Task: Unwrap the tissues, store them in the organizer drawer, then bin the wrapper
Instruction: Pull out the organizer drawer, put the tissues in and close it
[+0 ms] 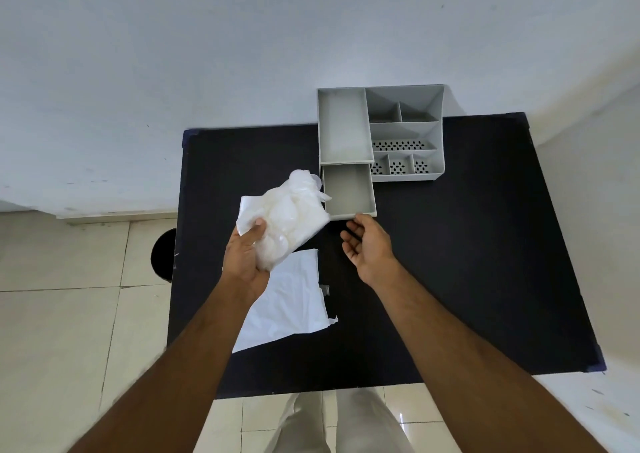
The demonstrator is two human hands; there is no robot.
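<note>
L hand (246, 256) grip pinches tissues (289, 217) above table (467, 262), beside pulled-out organizer drawer (349, 191). R hand (367, 244) grip spread, at drawer front. Wrapper (287, 303) flat on table.

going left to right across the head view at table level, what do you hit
black bin on the floor → left hand holding the tissues → open drawer of the organizer → right hand just below the drawer's front. The torn wrapper overlaps the left arm, so it is left out.
</note>
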